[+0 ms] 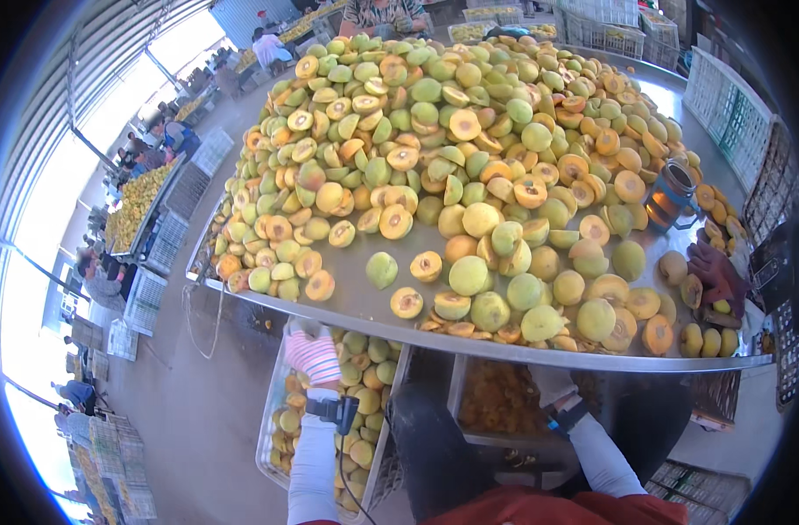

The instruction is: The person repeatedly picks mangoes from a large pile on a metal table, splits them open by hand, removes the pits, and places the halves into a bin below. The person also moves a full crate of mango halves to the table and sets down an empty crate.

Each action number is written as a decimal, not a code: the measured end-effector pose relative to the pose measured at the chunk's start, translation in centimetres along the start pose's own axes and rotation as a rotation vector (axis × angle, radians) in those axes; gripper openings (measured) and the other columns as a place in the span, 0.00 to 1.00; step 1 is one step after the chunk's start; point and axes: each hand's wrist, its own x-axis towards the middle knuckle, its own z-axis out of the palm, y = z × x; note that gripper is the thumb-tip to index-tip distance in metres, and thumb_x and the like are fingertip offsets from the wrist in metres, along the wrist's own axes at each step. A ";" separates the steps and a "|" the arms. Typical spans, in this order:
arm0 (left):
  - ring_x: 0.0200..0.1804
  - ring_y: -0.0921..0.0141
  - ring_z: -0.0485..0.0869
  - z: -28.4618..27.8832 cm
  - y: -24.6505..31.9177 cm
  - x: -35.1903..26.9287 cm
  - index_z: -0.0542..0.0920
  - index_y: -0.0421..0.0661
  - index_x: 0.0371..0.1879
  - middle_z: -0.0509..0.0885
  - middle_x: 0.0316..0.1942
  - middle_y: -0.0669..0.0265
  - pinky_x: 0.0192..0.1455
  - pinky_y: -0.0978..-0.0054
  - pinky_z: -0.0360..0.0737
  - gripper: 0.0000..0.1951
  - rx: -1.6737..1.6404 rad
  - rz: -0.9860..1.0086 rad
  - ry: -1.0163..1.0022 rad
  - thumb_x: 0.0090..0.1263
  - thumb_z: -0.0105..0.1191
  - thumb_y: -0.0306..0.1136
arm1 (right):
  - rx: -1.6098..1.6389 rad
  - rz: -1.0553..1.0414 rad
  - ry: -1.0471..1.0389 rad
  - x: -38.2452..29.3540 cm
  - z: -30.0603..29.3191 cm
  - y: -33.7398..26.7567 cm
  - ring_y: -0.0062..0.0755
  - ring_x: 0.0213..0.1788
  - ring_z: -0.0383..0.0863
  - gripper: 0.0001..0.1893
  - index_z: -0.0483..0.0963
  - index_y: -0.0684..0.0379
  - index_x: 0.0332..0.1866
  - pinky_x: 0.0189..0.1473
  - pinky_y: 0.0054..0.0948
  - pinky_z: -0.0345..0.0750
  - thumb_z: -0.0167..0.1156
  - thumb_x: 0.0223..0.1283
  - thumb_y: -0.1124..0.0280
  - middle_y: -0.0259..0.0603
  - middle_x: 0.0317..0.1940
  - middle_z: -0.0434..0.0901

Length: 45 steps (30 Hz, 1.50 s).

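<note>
My left hand, in a pink striped glove, is at the table's front edge, above a white plastic crate of halved yellow-green fruit, probably peaches or apricots; its fingers are partly hidden. My right hand, in a pale glove, is under the metal table's rim, over a crate of brown, wet-looking scraps; its fingertips are hidden. A big heap of cut fruit covers much of the table. Several fruit halves, among them a green one, lie apart near the front.
A glass jar of amber liquid stands on the table at right, near a dark red glove or cloth. Plastic crates stand at the right. A person is across the table; other people work at tables on the left. A cord loop hangs from the left corner.
</note>
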 end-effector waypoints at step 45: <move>0.34 0.71 0.80 -10.1 17.9 -14.4 0.79 0.39 0.37 0.82 0.30 0.62 0.40 0.78 0.79 0.43 -1.205 -0.443 -0.811 0.67 0.24 0.72 | -0.149 -0.329 0.096 -5.1 -12.2 -20.6 0.46 0.24 0.81 0.16 0.73 0.56 0.36 0.24 0.44 0.73 0.51 0.65 0.52 0.43 0.24 0.79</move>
